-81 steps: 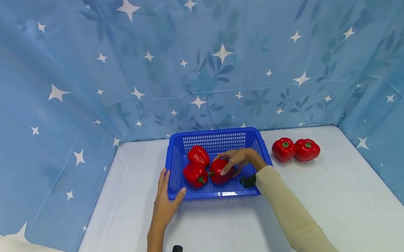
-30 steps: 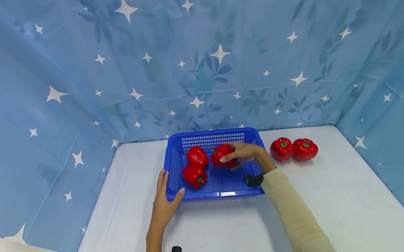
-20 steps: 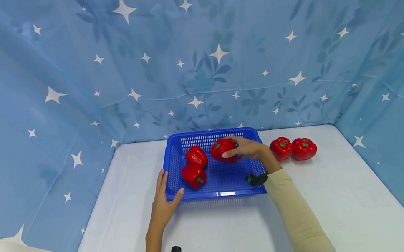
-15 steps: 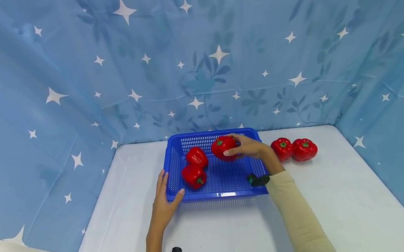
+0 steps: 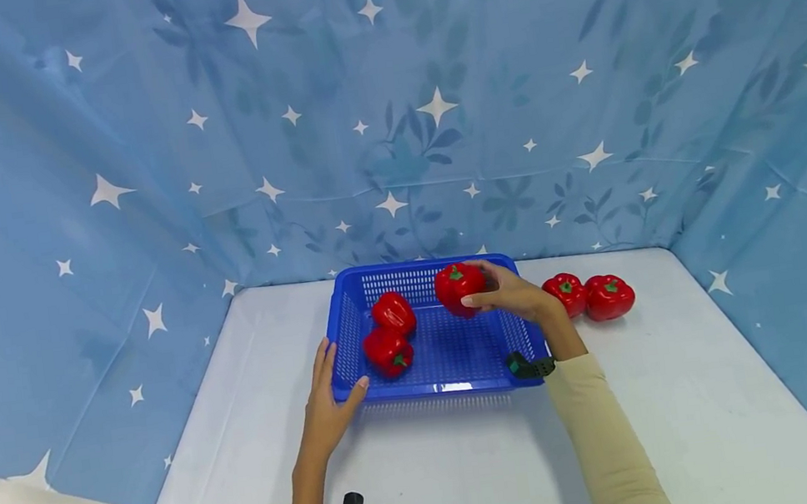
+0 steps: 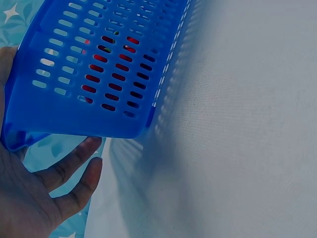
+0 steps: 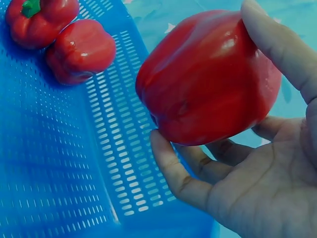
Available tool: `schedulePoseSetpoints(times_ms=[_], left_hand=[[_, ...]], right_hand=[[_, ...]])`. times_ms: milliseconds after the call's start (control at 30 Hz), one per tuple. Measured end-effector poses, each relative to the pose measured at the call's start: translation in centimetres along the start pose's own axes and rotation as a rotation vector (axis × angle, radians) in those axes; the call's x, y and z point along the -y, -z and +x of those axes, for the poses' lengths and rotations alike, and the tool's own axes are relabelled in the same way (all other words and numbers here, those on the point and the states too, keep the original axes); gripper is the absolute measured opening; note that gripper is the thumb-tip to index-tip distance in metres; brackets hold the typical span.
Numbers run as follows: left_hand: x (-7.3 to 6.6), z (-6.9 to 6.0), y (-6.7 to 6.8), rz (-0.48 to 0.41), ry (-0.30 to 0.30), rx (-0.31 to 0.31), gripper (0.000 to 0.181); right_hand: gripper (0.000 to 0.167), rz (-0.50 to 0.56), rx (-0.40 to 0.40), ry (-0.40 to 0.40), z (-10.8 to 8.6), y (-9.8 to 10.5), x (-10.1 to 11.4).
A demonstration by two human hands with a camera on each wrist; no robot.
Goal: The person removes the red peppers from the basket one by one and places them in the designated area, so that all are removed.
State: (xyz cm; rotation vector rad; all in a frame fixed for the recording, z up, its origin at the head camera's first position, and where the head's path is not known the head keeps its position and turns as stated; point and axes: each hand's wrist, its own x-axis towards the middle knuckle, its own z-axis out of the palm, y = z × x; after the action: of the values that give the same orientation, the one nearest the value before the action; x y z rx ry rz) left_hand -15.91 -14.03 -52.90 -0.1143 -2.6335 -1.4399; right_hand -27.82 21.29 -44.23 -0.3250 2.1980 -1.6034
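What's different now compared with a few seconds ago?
The right hand, already on one red pepper, has lifted it up and rightward, away from the two peppers in the basket. Those, the pair on the table and the left hand stayed put.

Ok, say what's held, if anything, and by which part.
The right hand holds a red pepper by its sides, between thumb and fingers. The left hand rests, fingers spread, at the near left corner of the blue basket.
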Motion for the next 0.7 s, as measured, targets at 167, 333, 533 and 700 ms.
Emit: schedulePoseSetpoints(times_ms=[167,333,533,700], left_hand=[[0.1,0.1,0.0,-0.007,-0.007,0.003,0.085],[0.1,0.1,-0.1,-0.007,-0.010,0.002,0.085],[0.0,0.1,-0.1,0.000,-0.016,-0.003,0.086],[0.1,0.0,-0.1,-0.008,-0.009,-0.004,0.085]], right_hand=[[0.084,0.021,-0.051,0.064,-1.5,0.5,-0.2],[0.088,0.060,-0.120,0.108,-3.3,1.3,-0.1],[0.088,0.109,-0.222,0.116,-5.4,2.1,-0.2],[0.083,0.154,-0.332,0.124,-7.1,2.4,-1.3]])
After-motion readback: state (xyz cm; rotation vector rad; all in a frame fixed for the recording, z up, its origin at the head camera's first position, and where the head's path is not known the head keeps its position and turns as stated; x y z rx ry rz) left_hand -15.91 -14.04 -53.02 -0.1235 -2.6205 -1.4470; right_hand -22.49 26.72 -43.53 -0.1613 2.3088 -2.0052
